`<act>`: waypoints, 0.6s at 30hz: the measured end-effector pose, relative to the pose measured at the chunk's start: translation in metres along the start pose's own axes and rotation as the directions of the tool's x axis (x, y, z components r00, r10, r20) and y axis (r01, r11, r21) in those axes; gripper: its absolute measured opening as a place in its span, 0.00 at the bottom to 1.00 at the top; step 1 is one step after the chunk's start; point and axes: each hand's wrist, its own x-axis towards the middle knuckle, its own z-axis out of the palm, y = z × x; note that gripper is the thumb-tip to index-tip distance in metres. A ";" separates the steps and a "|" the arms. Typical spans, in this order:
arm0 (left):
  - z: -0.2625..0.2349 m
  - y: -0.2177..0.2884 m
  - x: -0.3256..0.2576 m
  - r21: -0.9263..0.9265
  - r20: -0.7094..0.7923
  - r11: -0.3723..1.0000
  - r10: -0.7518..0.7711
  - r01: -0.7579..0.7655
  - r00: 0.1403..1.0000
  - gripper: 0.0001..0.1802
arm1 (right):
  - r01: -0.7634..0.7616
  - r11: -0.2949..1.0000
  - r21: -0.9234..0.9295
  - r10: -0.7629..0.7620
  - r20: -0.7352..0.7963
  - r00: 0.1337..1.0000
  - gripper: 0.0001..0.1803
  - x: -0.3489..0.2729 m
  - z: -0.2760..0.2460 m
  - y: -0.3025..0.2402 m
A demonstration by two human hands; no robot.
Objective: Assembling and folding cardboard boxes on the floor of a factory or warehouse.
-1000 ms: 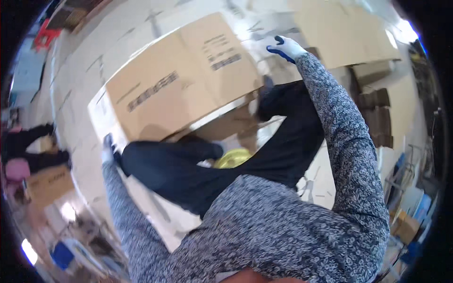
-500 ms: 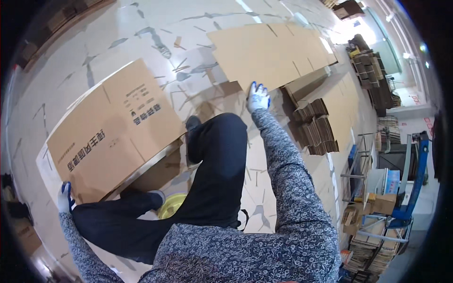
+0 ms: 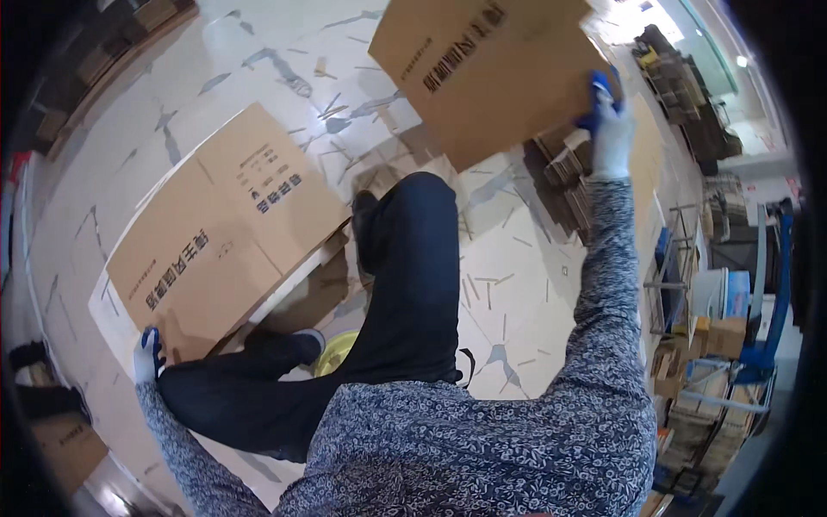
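Observation:
A flattened cardboard box [image 3: 504,82] with dark print is raised and tilted at the upper right. My right hand [image 3: 610,129], in a white glove with blue fingers, grips its right edge. On the left, another printed cardboard sheet [image 3: 228,228] lies slanted on top of a low stack with a white edge. My left hand [image 3: 147,351], gloved the same way, is closed at its near left corner, beside my bent knee; part of the fingers is hidden. Below the raised box, to its right, stand bundles of folded cardboard [image 3: 560,177].
A yellow-green basin [image 3: 336,351] sits by my foot, partly behind my leg. Cardboard scraps [image 3: 332,112] litter the pale, patched floor. To the right are a blue hand truck [image 3: 775,293], metal racks and stacked cardboard [image 3: 676,86]. More stacks [image 3: 108,65] line the far left.
My right hand has moved right and farther away, lifting the cardboard box and turning its printed side into sight. My left hand stays at the left sheet's corner.

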 end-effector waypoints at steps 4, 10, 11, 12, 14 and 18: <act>0.012 0.006 -0.006 -0.028 -0.101 1.000 -0.015 0.012 0.995 0.27 | -0.145 0.988 -0.051 0.139 -0.108 0.984 0.26 0.063 -0.026 0.185; 0.006 0.002 0.002 0.192 -0.168 0.981 0.068 -0.035 0.984 0.21 | -0.728 0.677 -0.108 0.736 0.087 0.671 0.28 0.033 0.025 0.347; -0.006 0.001 -0.008 0.376 -0.123 0.926 0.085 -0.033 0.989 0.20 | -0.883 0.456 -0.110 0.887 0.139 0.441 0.27 0.013 0.054 0.346; -0.009 -0.004 -0.016 0.374 -0.161 0.921 0.180 -0.109 0.971 0.18 | -0.882 0.453 -0.131 0.886 0.175 0.429 0.27 0.001 0.068 0.347; -0.007 -0.007 -0.020 0.396 -0.213 0.895 0.306 -0.205 0.928 0.17 | -0.891 0.436 0.128 0.883 0.134 0.451 0.25 -0.015 0.094 0.354; 0.055 0.014 0.033 0.424 -0.098 0.862 0.347 -0.276 0.933 0.17 | -0.768 0.622 0.154 0.707 0.310 0.635 0.27 0.055 -0.045 0.413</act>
